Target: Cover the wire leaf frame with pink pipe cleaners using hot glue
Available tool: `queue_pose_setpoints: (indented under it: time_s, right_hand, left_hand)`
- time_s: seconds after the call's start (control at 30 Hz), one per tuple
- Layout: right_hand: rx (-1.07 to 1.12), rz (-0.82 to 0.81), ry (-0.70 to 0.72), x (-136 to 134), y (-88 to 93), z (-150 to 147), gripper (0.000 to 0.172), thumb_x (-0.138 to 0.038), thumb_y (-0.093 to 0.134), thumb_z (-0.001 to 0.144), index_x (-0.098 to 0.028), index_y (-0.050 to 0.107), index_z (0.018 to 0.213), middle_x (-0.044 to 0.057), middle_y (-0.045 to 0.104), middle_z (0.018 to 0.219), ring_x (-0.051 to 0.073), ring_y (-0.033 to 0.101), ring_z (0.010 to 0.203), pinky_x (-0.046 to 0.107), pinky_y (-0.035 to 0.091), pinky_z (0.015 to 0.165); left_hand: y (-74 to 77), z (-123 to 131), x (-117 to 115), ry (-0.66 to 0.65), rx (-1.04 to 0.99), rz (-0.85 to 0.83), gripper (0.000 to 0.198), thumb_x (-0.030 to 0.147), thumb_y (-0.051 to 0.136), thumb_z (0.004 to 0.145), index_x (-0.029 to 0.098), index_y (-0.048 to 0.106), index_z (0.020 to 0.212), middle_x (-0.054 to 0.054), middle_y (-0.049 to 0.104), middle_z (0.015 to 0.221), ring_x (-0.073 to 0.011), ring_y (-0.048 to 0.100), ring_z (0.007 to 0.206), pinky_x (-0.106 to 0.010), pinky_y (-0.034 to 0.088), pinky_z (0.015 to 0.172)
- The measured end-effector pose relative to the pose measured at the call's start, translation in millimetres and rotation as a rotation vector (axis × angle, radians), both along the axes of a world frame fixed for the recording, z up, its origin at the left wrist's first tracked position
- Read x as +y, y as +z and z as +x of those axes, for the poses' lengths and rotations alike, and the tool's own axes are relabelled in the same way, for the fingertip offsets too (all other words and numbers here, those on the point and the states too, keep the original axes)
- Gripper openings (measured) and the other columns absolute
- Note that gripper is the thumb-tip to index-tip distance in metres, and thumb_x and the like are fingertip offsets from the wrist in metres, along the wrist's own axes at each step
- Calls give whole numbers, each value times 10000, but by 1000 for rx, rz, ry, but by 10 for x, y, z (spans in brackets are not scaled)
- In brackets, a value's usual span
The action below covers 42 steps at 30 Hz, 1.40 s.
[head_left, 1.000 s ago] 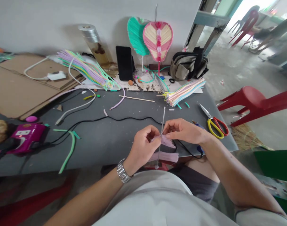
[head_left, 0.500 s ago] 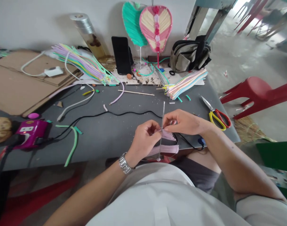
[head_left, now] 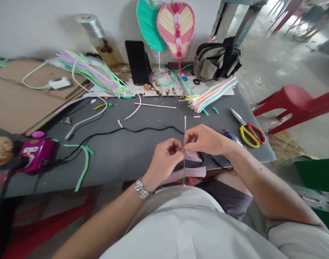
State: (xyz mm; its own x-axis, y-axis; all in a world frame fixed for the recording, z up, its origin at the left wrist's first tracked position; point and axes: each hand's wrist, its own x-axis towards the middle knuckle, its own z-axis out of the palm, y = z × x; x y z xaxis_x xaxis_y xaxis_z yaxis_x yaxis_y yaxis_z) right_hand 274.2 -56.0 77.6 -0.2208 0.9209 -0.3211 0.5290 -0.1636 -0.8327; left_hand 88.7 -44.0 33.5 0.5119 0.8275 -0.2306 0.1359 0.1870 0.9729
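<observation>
My left hand (head_left: 166, 160), with a metal watch at its wrist, is closed in a pinch at the crossing of a thin upright rod (head_left: 185, 126) and lilac pipe cleaners (head_left: 191, 155). From the other side my right hand (head_left: 203, 139) pinches at the same spot, fingertips almost touching the left ones. The rod runs down the middle of the unfinished piece, its lower end by my shirt. Another band of lilac pipe cleaners (head_left: 195, 172) crosses the rod lower down, and a thin dark wire curves at the side. What exactly lies between the fingertips is hidden.
Scissors (head_left: 248, 131) lie right of my right hand, beside a blue glue gun (head_left: 231, 137). Pipe cleaner bundles (head_left: 213, 95) and a phone (head_left: 137, 63) are at the back. A black cable (head_left: 143, 128) runs from a purple power adapter (head_left: 36, 154). Two heart-shaped fans (head_left: 176, 30) lean on the wall.
The view has shifted slightly. The rod stands more upright, with its lower end nearer my shirt. My right arm has moved a little, showing more of the glue gun. Both hands keep their pinch.
</observation>
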Motion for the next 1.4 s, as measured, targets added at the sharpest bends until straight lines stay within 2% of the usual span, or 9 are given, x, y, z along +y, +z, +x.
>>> queue_pose_setpoints:
  time_s: [0.37,0.53,0.63,0.73,0.9,1.13,1.4]
  right_hand:
    - [51,-27,21,25,-83,23,98,-252,646,735,-167,667,691,-47,603,619,94,487,604,225,351,564]
    - [114,-1,52,11,-112,171,167,-322,676,778,-165,719,817,-10,697,733,129,584,691,253,443,660]
    - [129,-39,51,-32,-160,257,168,-309,677,783,-170,742,851,5,730,769,148,617,724,270,463,693]
    - [156,-59,16,-92,-201,271,149,-267,670,773,-170,749,855,4,739,775,148,627,720,270,468,698]
    - [122,12,-44,-194,-184,210,117,-226,655,762,-178,746,818,-4,740,759,146,643,715,260,473,702]
    - [118,35,-106,-312,-180,146,102,-220,641,756,-179,727,791,-4,717,731,143,616,695,253,464,659]
    - [198,50,-187,-380,-281,90,77,-237,664,758,-169,698,771,-12,676,702,125,566,667,248,435,638]
  left_hand:
    - [-6,-12,9,1,15,-19,86,256,630,665,181,590,678,39,506,655,-107,431,633,-236,344,606]
    - [41,-34,31,1,14,-93,107,258,649,657,186,581,698,51,479,639,-94,390,587,-230,307,559]
    - [69,-55,31,21,22,-104,120,257,664,670,186,574,704,54,479,639,-88,382,574,-229,300,549]
    - [50,-62,22,30,26,-95,126,254,674,681,186,573,714,55,480,646,-88,395,577,-229,310,548]
    - [-11,-60,6,37,-2,-103,175,252,701,658,177,609,787,54,513,680,-91,449,608,-222,355,575]
    - [17,-42,-11,53,29,-78,136,274,696,682,162,626,717,49,532,650,-85,434,596,-218,342,569]
    - [-34,-29,-20,93,21,-90,109,244,710,679,166,635,694,46,556,646,-87,446,599,-222,347,570]
